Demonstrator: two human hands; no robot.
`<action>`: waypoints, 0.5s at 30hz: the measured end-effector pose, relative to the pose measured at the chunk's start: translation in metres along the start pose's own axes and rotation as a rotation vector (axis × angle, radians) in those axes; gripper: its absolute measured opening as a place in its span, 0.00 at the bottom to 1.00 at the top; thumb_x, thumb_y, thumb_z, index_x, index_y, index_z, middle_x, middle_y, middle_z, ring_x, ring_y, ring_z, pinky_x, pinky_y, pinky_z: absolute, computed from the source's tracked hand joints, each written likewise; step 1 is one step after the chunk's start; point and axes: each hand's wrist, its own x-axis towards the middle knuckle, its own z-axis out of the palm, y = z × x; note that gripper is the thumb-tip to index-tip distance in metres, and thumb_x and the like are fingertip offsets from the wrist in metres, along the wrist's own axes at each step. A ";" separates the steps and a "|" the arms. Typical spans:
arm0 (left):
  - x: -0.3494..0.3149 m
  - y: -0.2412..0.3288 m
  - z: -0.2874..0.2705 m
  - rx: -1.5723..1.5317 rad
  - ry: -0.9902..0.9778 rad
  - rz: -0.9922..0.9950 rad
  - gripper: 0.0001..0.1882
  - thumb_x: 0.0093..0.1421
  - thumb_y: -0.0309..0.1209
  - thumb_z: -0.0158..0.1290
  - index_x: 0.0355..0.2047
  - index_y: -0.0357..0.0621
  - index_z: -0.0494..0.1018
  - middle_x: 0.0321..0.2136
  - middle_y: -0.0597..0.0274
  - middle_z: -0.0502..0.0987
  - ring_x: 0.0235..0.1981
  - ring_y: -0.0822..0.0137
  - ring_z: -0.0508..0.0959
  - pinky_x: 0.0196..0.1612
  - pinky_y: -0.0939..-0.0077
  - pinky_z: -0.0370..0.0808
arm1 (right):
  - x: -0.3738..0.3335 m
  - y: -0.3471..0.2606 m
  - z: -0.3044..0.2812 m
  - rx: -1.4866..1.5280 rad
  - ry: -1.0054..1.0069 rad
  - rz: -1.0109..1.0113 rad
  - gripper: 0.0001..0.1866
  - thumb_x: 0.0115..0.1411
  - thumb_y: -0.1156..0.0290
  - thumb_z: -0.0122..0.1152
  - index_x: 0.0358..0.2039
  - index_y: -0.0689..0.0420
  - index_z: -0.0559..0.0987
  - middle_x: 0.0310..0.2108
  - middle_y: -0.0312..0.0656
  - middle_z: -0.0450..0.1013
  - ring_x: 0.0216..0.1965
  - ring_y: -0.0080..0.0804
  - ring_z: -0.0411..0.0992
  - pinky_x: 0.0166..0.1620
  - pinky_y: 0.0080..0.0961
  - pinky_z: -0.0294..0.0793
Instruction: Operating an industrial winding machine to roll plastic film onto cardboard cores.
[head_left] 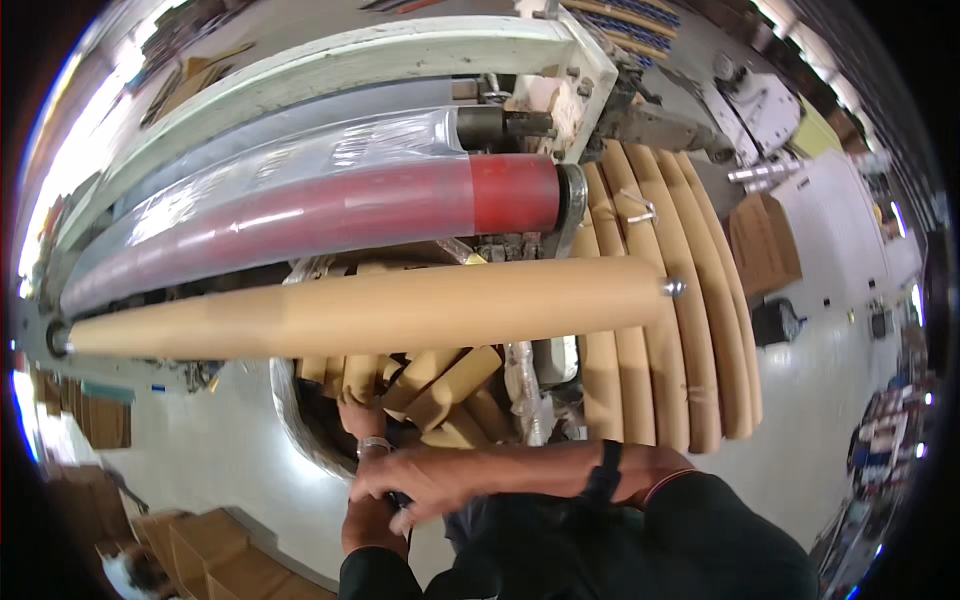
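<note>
The left hand reaches up into a bin of short cardboard tubes, its fingers hidden among them, so I cannot tell its grip. The right hand curls loosely over the left wrist, below the long cardboard core.

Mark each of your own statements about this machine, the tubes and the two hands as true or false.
1. A long cardboard tube sits on a shaft across the machine. True.
2. The red roller is bare from end to end. False: clear film covers most of it.
3. The left hand reaches into a bin of short cardboard tubes. True.
4. The right hand holds a hammer. False: it rests at the left wrist, with no hammer in view.
5. Long tubes are stacked on the right. True.
</note>
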 end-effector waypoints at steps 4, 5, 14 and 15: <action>0.053 -0.067 0.004 0.029 -0.125 0.063 0.41 0.41 0.41 0.64 0.54 0.39 0.63 0.47 0.40 0.69 0.49 0.42 0.70 0.52 0.55 0.69 | -0.034 0.022 0.003 0.017 0.240 0.359 0.28 0.51 0.65 0.64 0.53 0.55 0.69 0.48 0.47 0.71 0.48 0.40 0.73 0.47 0.34 0.73; 0.059 -0.054 0.006 0.139 -0.242 0.041 0.43 0.39 0.43 0.65 0.55 0.40 0.62 0.47 0.42 0.69 0.49 0.42 0.69 0.51 0.54 0.70 | -0.053 0.039 0.000 -0.155 0.351 0.412 0.27 0.52 0.65 0.63 0.52 0.55 0.69 0.47 0.47 0.71 0.47 0.40 0.73 0.47 0.34 0.73; 0.050 -0.036 0.006 0.440 -0.355 0.017 0.42 0.36 0.49 0.66 0.47 0.40 0.62 0.43 0.50 0.69 0.47 0.48 0.71 0.45 0.51 0.71 | -0.123 0.052 -0.006 -0.191 0.488 0.646 0.25 0.55 0.63 0.62 0.53 0.54 0.68 0.45 0.45 0.73 0.44 0.40 0.75 0.46 0.33 0.74; 0.042 -0.041 0.011 0.406 -0.322 0.025 0.42 0.38 0.50 0.65 0.47 0.42 0.59 0.43 0.47 0.70 0.46 0.45 0.72 0.46 0.50 0.72 | -0.124 0.054 -0.004 -0.166 0.431 0.664 0.25 0.55 0.64 0.61 0.53 0.55 0.68 0.45 0.47 0.72 0.45 0.41 0.74 0.47 0.34 0.73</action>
